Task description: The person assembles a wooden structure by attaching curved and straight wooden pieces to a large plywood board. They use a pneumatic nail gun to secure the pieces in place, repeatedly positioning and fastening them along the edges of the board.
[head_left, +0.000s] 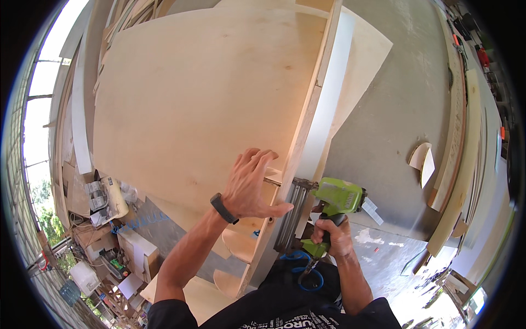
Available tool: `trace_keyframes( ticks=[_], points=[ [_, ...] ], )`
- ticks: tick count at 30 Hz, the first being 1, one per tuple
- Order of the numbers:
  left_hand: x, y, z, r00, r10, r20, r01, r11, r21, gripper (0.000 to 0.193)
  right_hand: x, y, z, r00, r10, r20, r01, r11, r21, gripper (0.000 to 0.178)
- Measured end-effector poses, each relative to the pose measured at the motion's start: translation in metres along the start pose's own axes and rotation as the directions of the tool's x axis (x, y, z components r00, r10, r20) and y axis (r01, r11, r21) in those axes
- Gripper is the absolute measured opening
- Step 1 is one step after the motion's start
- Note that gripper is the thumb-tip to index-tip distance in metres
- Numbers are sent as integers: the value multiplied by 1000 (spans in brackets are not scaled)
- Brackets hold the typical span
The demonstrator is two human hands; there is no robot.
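My right hand is wrapped round the handle of a green nail gun. The gun's dark magazine points toward me, and its nose meets or nearly meets a long wooden board standing on edge. A blue coiled air hose hangs at the gun's lower end. My left hand is spread over the same board, thumb across its edge and fingers beside a small wooden shelf piece. A dark band circles my left wrist. Nearer me, rounded shelf pieces join the board.
A large pale plywood sheet lies left of the board. Rounded offcuts rest on the grey floor at right. Long timber strips line the far right. Boxes, tools and a blue coiled hose clutter the left.
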State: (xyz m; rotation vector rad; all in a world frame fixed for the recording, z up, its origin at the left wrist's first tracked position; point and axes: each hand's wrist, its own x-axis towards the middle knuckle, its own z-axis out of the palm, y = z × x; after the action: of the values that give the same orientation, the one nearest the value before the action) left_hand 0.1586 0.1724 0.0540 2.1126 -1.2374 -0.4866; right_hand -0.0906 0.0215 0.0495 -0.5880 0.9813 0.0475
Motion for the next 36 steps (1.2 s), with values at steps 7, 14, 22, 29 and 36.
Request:
trace_keyframes(
  ticks=[7,14,22,29,36],
  points=[
    [1,-1,2,1000,9,-14,-9,1000,-12,94,0,-1,2,1000,4,7,-4,1000,-13,33],
    [2,1,2,1000,-8,-14,9,1000,5,94,-1,-2,8,1000,-26,-2,26,999,-48,32],
    [1,-1,4,999,-29,-20,29,1000,12,95,0,-2,7,1000,-10,-6,9,997,-72,30],
    [1,-1,5,999,-25,-26,26,1000,16,97,1,-1,6,1000,-14,-10,14,1000,-3,18],
    [0,-2,5,999,-42,-9,42,999,3,97,1,2,5,1000,-15,-18,15,1000,18,19]
  ],
)
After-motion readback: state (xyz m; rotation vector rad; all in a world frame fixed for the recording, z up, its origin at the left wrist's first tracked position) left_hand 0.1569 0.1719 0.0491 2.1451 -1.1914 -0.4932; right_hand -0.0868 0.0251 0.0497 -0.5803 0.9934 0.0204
